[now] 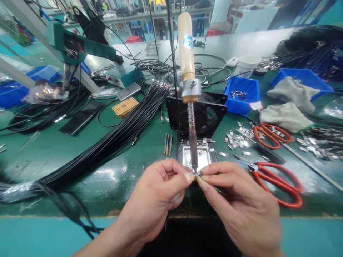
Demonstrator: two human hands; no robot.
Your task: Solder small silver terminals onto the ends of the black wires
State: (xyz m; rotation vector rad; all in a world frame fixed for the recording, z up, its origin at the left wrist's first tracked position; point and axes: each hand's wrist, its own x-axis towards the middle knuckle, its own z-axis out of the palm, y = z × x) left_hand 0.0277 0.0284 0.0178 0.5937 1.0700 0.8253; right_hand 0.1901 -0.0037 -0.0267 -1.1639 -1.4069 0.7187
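Note:
My left hand (159, 191) is closed in a pinch, thumb against forefinger, on a small shiny metal connector (195, 172). From the other side my right hand (241, 200) comes in, its thumb and fingertips pressed together at the same spot. A thin wire (219, 191) shows under the right fingers; the rest of it is hidden. Straight above the fingertips, a soldering iron (186, 53) is clamped upright with its tip pointing down, at or almost touching the connector. Behind the fingers lies a shallow metal tray (206, 156) with small metal bits in it.
A black fan (174, 114) stands behind the iron. Black cables (107, 150) in a thick bundle cross the left side. On the right are red-handled scissors (281, 182), a second red-handled pair (268, 135), loose metal clips (237, 139), gloves (285, 116) and a blue bin (242, 94).

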